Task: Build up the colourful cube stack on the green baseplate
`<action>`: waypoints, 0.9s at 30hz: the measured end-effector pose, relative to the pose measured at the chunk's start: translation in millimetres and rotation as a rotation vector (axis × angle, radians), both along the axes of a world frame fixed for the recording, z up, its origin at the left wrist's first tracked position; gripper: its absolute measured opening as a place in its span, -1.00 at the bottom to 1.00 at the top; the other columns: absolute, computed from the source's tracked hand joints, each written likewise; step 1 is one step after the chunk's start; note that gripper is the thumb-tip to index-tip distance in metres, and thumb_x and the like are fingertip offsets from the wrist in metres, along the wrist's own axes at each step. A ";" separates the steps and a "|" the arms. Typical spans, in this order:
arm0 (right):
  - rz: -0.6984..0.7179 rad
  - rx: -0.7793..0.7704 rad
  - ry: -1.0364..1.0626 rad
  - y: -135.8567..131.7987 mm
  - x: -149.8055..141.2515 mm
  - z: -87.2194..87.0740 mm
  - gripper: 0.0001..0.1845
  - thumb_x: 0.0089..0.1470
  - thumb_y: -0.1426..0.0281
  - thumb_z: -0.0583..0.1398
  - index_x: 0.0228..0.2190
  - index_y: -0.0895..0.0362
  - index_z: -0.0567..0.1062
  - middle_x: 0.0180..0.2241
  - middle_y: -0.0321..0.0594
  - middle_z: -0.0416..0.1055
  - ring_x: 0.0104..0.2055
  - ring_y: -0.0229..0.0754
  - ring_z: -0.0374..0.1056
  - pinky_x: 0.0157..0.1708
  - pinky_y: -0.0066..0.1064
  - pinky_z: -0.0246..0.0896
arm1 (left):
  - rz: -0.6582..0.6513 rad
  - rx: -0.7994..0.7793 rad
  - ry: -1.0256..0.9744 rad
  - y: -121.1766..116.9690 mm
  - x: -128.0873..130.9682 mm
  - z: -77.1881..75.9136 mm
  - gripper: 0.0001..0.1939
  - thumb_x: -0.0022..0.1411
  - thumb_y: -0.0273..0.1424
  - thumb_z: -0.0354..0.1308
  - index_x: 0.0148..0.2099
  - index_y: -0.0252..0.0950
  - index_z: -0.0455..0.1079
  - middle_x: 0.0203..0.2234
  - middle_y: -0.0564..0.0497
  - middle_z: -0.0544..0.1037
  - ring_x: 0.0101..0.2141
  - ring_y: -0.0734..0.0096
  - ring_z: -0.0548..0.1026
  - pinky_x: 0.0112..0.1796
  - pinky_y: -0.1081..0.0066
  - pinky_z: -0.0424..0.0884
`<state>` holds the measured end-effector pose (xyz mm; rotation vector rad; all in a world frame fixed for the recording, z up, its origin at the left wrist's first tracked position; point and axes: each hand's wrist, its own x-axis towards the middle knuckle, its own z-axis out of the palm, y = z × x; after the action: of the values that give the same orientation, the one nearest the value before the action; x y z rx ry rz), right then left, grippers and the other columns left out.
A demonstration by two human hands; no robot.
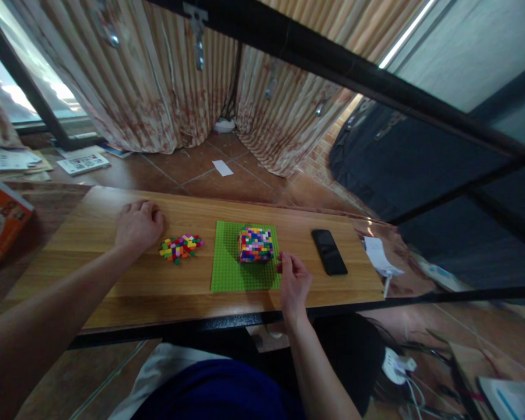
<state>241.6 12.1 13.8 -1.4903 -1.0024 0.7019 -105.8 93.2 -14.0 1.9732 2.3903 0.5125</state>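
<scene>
A block of many-coloured toy bricks [256, 244] stands on a green studded baseplate [226, 274] at the middle of the wooden table. My right hand [294, 284] is just right of it, above the plate's right edge, with thumb and fingers pinched together. Whatever may be between those fingertips is too small to make out. To the left, my left hand [139, 225] rests on the tabletop with its fingers curled in, nothing visible in it. A small pile of loose bricks [181, 247] lies between that hand and the baseplate.
A black phone [329, 252] lies on the table [192, 303] right of my right hand. An orange box [2, 224] sits at the far left. Papers [380, 255] are off the right end. A dark metal bar [315, 49] crosses overhead, before curtains [157, 87].
</scene>
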 end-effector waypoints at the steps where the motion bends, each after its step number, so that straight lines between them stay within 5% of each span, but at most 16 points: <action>1: 0.028 0.048 -0.057 -4.2 -5.5 5.1 -0.62 0.11 0.12 0.16 -0.39 0.19 0.56 -0.49 -0.22 0.46 -0.47 -0.26 0.32 -0.46 -0.44 0.22 | 0.024 0.018 0.013 -0.1 0.5 0.1 -0.61 0.31 -0.31 -0.14 0.02 -0.43 0.34 0.07 -0.27 0.38 0.08 0.01 0.26 0.11 0.05 0.16; 6: 0.448 0.245 -0.315 -20.8 -51.7 21.8 -0.81 0.18 0.37 0.15 -0.30 0.10 0.58 -0.32 -0.19 0.51 -0.25 -0.21 0.42 -0.23 -0.41 0.32 | 0.033 0.061 0.044 -0.6 1.0 -0.6 -0.64 0.29 -0.31 -0.12 -0.03 -0.40 0.37 0.01 -0.23 0.44 0.04 0.07 0.32 0.08 0.13 0.21; 9: 0.610 0.198 -0.445 -15.2 -82.4 15.0 -0.76 0.17 0.50 0.10 -0.23 0.10 0.57 -0.29 -0.17 0.50 -0.21 -0.21 0.42 -0.17 -0.42 0.32 | 0.032 0.061 0.046 -1.2 1.2 -0.1 -0.64 0.29 -0.30 -0.13 -0.04 -0.37 0.38 0.00 -0.22 0.45 0.05 0.06 0.33 0.08 0.12 0.22; 19: 0.735 -0.071 -0.913 43.8 -133.0 -12.0 -0.79 0.18 0.49 0.11 -0.18 0.12 0.51 -0.15 -0.09 0.40 -0.07 -0.10 0.34 -0.11 -0.34 0.27 | 0.051 0.063 0.032 -2.0 1.4 -0.4 -0.57 0.28 -0.25 -0.18 0.01 -0.31 0.38 0.02 -0.22 0.45 0.06 -0.01 0.34 0.08 0.09 0.21; 27: 0.717 -0.061 -0.858 41.5 -133.4 -12.6 -0.86 0.20 0.45 0.13 -0.28 0.09 0.52 -0.20 -0.14 0.43 -0.13 -0.14 0.36 -0.14 -0.37 0.25 | 0.064 0.064 0.022 -2.1 2.3 0.5 -0.58 0.27 -0.25 -0.17 0.02 -0.30 0.37 0.03 -0.20 0.44 0.07 0.01 0.34 0.09 0.12 0.21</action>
<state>108.3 53.6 1.2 -1.4929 -2.2529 0.5654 -103.5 91.1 -13.6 1.9424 2.4874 0.5799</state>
